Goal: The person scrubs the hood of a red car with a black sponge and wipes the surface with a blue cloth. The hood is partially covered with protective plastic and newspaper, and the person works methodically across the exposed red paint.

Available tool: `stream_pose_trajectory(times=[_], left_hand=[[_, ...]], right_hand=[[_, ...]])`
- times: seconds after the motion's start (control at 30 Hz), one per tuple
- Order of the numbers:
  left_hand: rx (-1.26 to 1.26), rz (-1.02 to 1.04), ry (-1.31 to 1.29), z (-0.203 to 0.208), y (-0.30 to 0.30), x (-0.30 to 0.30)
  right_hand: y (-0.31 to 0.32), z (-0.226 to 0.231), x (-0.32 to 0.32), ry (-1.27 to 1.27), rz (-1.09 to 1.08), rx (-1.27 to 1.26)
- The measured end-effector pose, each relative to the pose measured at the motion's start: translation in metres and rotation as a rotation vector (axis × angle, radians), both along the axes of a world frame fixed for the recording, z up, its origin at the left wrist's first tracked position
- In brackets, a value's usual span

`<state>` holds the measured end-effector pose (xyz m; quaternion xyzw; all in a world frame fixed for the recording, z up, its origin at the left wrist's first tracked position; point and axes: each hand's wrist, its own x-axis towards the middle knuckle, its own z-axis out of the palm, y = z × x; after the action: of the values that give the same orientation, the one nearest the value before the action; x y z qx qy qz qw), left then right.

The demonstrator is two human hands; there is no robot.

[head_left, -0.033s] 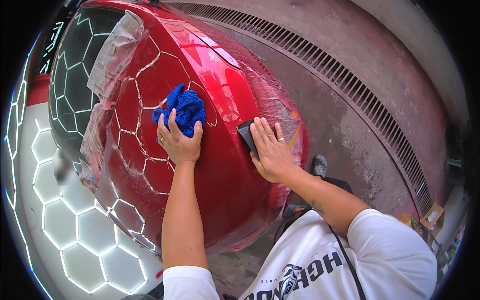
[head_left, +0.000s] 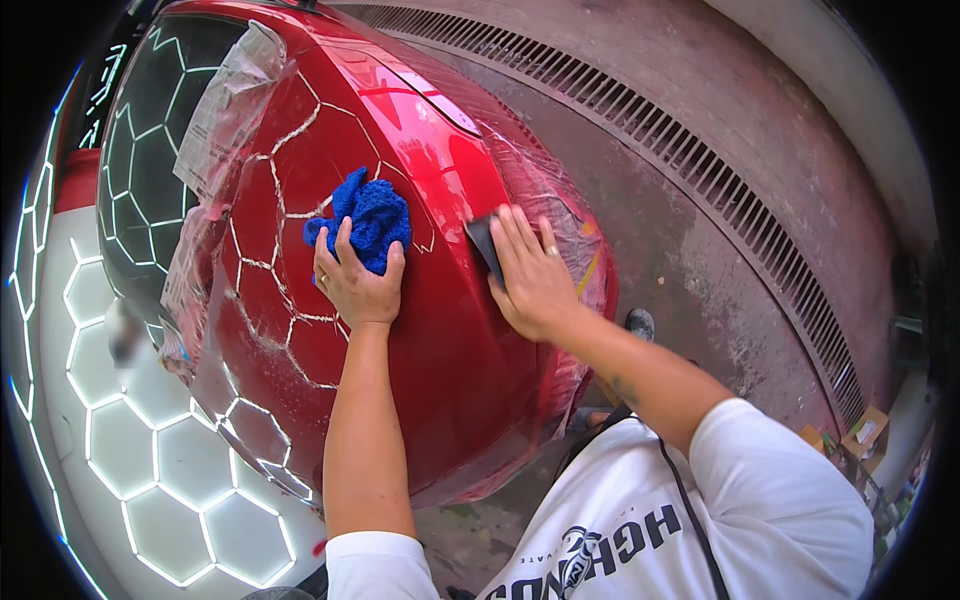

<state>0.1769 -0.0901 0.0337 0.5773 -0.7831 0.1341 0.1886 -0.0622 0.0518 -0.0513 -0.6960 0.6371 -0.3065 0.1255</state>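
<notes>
No real change: same pose, both hands planted on the red car panel (head_left: 440,340) as before, so the wiping work is mid-pass. Left hand (head_left: 358,285) fingers closed over a bunched blue microfibre cloth (head_left: 372,218), pressing it to the paint; cloth sits under and just beyond the fingertips. Right hand (head_left: 535,275) flat, fingers together, pinning a dark flat pad (head_left: 484,245) at its left edge. Clear masking film (head_left: 225,110) is taped over the glass further up. Floor drain grate (head_left: 700,170) beyond.
</notes>
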Motion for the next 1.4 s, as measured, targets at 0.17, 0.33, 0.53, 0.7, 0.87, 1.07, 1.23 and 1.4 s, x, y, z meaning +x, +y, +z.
stream_pose_trajectory(times=[0.17, 0.33, 0.53, 0.7, 0.87, 1.07, 1.23, 1.4], left_hand=[[-0.005, -0.028, -0.003, -0.01, -0.006, -0.009], [-0.004, 0.008, -0.013, 0.001, 0.002, 0.002], [0.006, -0.017, 0.007, -0.011, -0.006, -0.017], [0.006, 0.027, -0.024, 0.004, 0.003, 0.0], [0.008, -0.024, 0.024, -0.006, -0.007, -0.02], [0.018, 0.024, -0.011, 0.004, 0.003, -0.001], [0.026, -0.018, 0.018, -0.004, -0.007, -0.02], [0.04, 0.04, -0.022, 0.003, 0.004, 0.0]], right_hand=[[-0.116, 0.008, -0.031, -0.037, -0.113, -0.087], [-0.014, 0.011, -0.016, -0.07, 0.077, 0.1], [-0.121, -0.001, -0.036, -0.047, -0.038, 0.004], [-0.014, 0.004, -0.018, -0.006, 0.081, 0.073], [-0.127, 0.005, -0.048, -0.009, -0.013, -0.081], [-0.002, 0.015, -0.018, -0.018, 0.178, 0.023], [-0.147, 0.009, -0.043, -0.007, 0.016, -0.17], [-0.027, 0.008, -0.019, -0.08, 0.216, 0.035]])
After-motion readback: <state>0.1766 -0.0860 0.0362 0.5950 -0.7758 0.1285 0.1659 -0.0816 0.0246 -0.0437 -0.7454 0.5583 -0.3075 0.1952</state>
